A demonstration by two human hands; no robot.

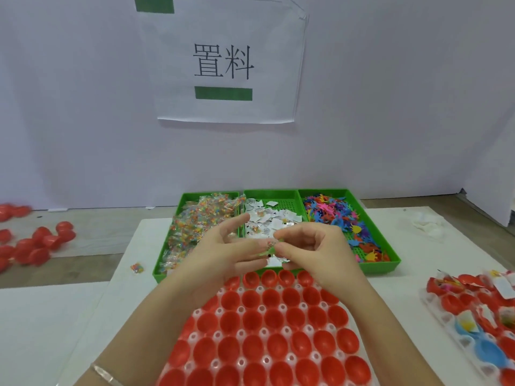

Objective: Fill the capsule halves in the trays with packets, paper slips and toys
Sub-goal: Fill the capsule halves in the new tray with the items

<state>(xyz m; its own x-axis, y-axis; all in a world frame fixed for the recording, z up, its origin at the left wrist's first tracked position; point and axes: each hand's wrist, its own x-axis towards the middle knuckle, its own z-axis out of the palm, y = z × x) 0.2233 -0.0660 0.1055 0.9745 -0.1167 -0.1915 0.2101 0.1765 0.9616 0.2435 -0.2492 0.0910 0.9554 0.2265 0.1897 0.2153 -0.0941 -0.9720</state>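
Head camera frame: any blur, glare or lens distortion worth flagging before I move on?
Head view: lighting soft and even, shadows faint; wide-angle distortion bends the scene toward the edges; left hand and right hand are slightly blurred, so the small green item at their fingertips cannot be identified; tiny glints on the clear plastic tray of red capsule halves; white paper sign stays legible.

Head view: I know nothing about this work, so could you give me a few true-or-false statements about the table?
1. The middle green bin holds paper slips. True.
2. The red capsule halves in the front tray are already filled. False: they are empty.
3. The right hand pinches a small green piece. True.
4. The tray at the right holds only red halves. False: it also holds blue halves.
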